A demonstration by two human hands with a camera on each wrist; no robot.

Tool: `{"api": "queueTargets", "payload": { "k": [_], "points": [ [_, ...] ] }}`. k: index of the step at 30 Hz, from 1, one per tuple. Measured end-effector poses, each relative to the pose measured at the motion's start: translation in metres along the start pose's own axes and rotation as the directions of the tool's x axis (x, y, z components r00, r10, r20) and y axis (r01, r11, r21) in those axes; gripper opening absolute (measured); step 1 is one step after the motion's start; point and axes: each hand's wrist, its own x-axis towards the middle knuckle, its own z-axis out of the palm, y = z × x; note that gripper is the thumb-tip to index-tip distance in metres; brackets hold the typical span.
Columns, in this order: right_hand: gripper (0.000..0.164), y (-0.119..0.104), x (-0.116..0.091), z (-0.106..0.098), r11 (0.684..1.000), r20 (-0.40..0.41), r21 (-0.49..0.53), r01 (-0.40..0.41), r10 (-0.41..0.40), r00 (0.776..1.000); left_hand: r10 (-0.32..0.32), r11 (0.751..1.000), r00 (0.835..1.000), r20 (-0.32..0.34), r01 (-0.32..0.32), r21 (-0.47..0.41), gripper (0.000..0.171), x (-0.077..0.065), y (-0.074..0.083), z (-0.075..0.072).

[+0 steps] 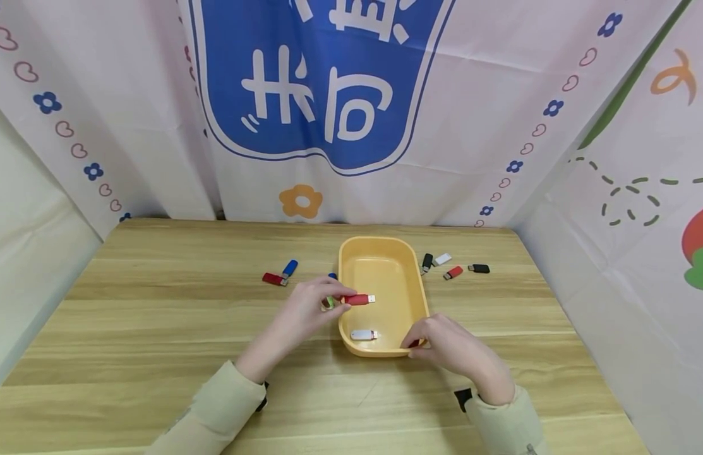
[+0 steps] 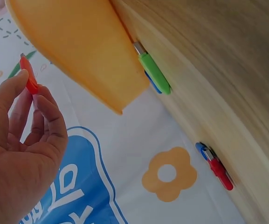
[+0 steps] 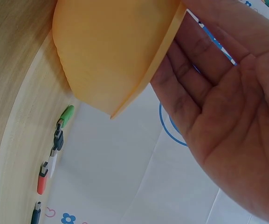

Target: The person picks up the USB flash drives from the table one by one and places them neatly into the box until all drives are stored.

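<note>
My left hand [image 1: 312,304] pinches a red USB flash drive [image 1: 359,299] between thumb and fingertips, its metal plug pointing right. It is held over the left side of a yellow plastic box [image 1: 385,352]. Inside, near the front wall, lies a white USB flash drive [image 1: 363,335]. My right hand [image 1: 449,342] grips the box's front right corner, fingers curled over the rim. A small dark red piece [image 1: 414,344] shows under those fingers, mostly hidden. Beside the box's left wall lies a green USB flash drive [image 2: 154,72], largely covered by my left hand in the head view.
Left of the box lie a dark red drive [image 1: 274,279] and a blue drive [image 1: 290,268]. To its right are a black drive [image 1: 427,262], a white one [image 1: 442,259], a red one [image 1: 453,273] and another black one [image 1: 479,268]. A printed curtain hangs behind the wooden table [image 1: 158,328].
</note>
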Motion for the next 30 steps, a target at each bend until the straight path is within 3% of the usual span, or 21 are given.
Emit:
{"api": "queueTargets", "payload": {
  "k": [9, 17, 30],
  "points": [
    [0.01, 0.0, 0.0, 0.0, 1.0, 0.0, 0.005, 0.005, -0.005, 1.0, 0.04, 0.996, 0.999, 0.012, -0.041, 0.078, 0.022, 0.002, 0.002, 0.013],
    [0.011, 0.001, 0.001, 0.0, 1.0, 0.003, 0.003, 0.005, -0.005, 1.0, 0.024, 0.986, 0.998, 0.051, -0.032, 0.163, 0.022, 0.004, 0.007, 0.02],
    [0.01, 0.0, 0.001, 0.0, 1.0, 0.009, 0.001, -0.005, 0.005, 1.0, 0.13, 0.936, 0.988, 0.08, -0.149, 0.319, 0.015, 0.008, 0.012, 0.027]
  ]
}}
